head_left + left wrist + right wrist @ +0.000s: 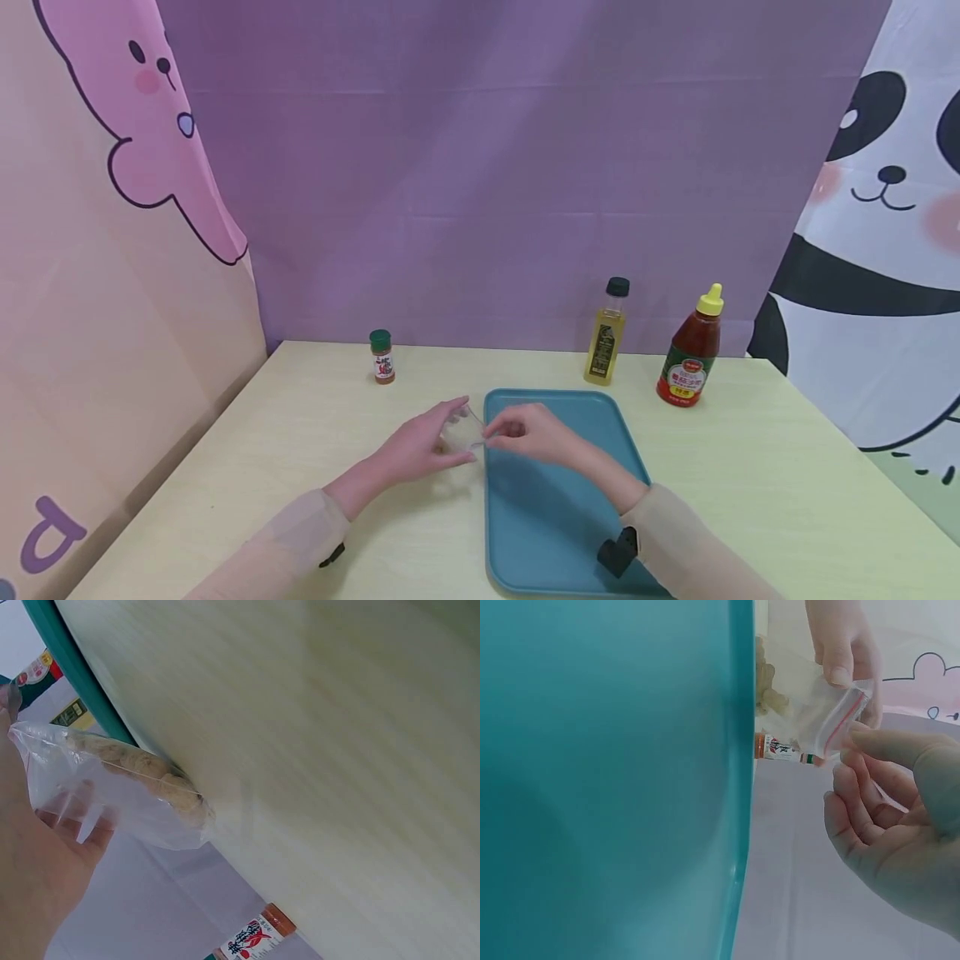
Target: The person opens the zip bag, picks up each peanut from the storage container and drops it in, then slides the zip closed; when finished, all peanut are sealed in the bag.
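My left hand (422,443) grips a small clear zip bag (462,430) at its side, thumb in front and fingers behind. At the bag's red-lined zip strip (844,720), my right hand (900,799) pinches a corner between thumb and forefinger. In the left wrist view, several pale brown lumpy pieces (150,771) lie along the lower side of the bag, close to the table. The bag hangs beside the left rim of a blue tray (558,500), with my right hand over that tray.
Behind my left hand stands a small green-capped seasoning jar (382,357). A dark-capped bottle of yellow oil (606,337) and a red sauce bottle with a yellow cap (688,354) stand at the back right of the pale table (787,500). A purple cloth (487,167) hangs behind.
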Motion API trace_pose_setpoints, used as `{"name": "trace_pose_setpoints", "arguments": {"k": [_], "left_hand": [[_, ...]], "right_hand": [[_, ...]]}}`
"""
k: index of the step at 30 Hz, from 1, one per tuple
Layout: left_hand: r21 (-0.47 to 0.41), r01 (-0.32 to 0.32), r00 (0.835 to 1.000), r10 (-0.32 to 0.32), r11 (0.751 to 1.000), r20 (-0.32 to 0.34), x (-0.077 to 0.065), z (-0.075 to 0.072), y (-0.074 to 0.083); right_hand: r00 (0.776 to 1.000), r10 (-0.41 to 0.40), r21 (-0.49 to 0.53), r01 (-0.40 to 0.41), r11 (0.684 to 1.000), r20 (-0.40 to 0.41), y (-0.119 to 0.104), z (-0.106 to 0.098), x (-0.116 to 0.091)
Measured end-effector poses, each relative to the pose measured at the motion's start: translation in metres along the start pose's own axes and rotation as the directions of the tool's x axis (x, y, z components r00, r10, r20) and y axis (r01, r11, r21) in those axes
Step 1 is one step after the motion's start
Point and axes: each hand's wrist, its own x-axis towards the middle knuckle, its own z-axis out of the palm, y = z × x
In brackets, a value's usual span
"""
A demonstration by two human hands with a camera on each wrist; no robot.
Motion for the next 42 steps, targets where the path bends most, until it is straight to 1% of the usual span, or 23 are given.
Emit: {"name": "trace_pose_setpoints", "arguments": {"k": [2, 6, 9, 12, 14, 16, 18, 20, 21, 23, 24, 26, 28, 29, 31, 33, 34, 40, 42], "left_hand": [[0.009, 0.004, 1.0, -0.004, 1.0, -0.015, -0.001, 0.0, 0.001], [0.007, 0.006, 1.0, -0.006, 1.0, -0.024, -0.003, 0.0, 0.001], [0.007, -0.004, 1.0, 0.004, 1.0, -0.029, -0.004, 0.001, 0.0], [-0.018, -0.017, 0.999, 0.016, 1.0, -0.04, -0.004, 0.001, 0.0], [-0.066, -0.02, 0.999, 0.017, 0.998, -0.046, -0.005, -0.001, 0.001], [-0.128, -0.021, 0.998, 0.012, 0.992, -0.064, -0.007, -0.004, 0.002], [-0.201, -0.039, 0.995, 0.02, 0.979, -0.097, -0.007, -0.009, 0.002], [-0.241, -0.062, 0.988, 0.026, 0.969, -0.151, -0.008, -0.015, 0.002], [-0.251, -0.08, 0.982, 0.033, 0.965, -0.188, -0.007, -0.018, 0.002], [-0.256, -0.109, 0.963, 0.038, 0.96, -0.267, -0.006, -0.024, 0.002], [-0.258, -0.111, 0.952, 0.028, 0.96, -0.305, -0.005, -0.026, 0.002], [-0.28, -0.094, 0.928, -0.018, 0.955, -0.373, -0.003, -0.03, 0.004], [-0.351, -0.078, 0.907, -0.08, 0.933, -0.414, -0.001, -0.034, 0.008], [-0.392, -0.071, 0.898, -0.112, 0.917, -0.425, -0.001, -0.035, 0.01], [-0.459, -0.056, 0.887, -0.167, 0.886, -0.431, 0.002, -0.035, 0.014], [-0.506, -0.047, 0.886, -0.198, 0.861, -0.419, 0.004, -0.036, 0.02], [-0.51, -0.041, 0.887, -0.204, 0.859, -0.414, 0.006, -0.035, 0.021], [-0.481, -0.073, 0.901, -0.149, 0.874, -0.408, 0.018, -0.028, 0.029], [-0.482, -0.084, 0.904, -0.137, 0.872, -0.404, 0.023, -0.026, 0.031]], "right_hand": [[0.999, -0.012, 0.024, 0.011, 1.0, 0.05, 0.002, 0.001, -0.001], [0.99, -0.029, 0.093, 0.016, 0.996, 0.141, 0.005, 0.006, -0.001], [0.989, -0.03, 0.112, 0.013, 0.994, 0.148, 0.005, 0.01, -0.001], [0.994, 0.0, 0.11, -0.012, 0.994, 0.106, 0.002, 0.012, 0.0], [0.998, 0.025, 0.106, -0.031, 0.994, 0.062, -0.001, 0.013, 0.0], [0.999, 0.048, 0.107, -0.047, 0.993, 0.001, -0.005, 0.013, 0.001], [0.996, 0.065, 0.123, -0.057, 0.991, -0.066, -0.01, 0.013, 0.002], [0.987, 0.093, 0.174, -0.07, 0.982, -0.128, -0.015, 0.014, 0.003], [0.982, 0.105, 0.206, -0.072, 0.976, -0.156, -0.018, 0.013, 0.003], [0.971, 0.123, 0.269, -0.065, 0.961, -0.205, -0.023, 0.011, 0.005], [0.966, 0.126, 0.295, -0.056, 0.954, -0.225, -0.026, 0.01, 0.005], [0.958, 0.124, 0.317, -0.037, 0.948, -0.258, -0.03, 0.004, 0.006], [0.954, 0.109, 0.311, -0.018, 0.95, -0.279, -0.033, -0.003, 0.006], [0.952, 0.105, 0.297, -0.016, 0.955, -0.288, -0.033, -0.007, 0.005], [0.949, 0.1, 0.267, -0.018, 0.964, -0.299, -0.033, -0.016, 0.003], [0.945, 0.108, 0.238, -0.033, 0.971, -0.308, -0.03, -0.026, 0.0], [0.943, 0.113, 0.225, -0.042, 0.973, -0.312, -0.029, -0.03, -0.001], [0.931, 0.148, 0.197, -0.085, 0.977, -0.333, -0.016, -0.054, -0.011], [0.927, 0.147, 0.178, -0.089, 0.98, -0.344, -0.014, -0.06, -0.014]]}}
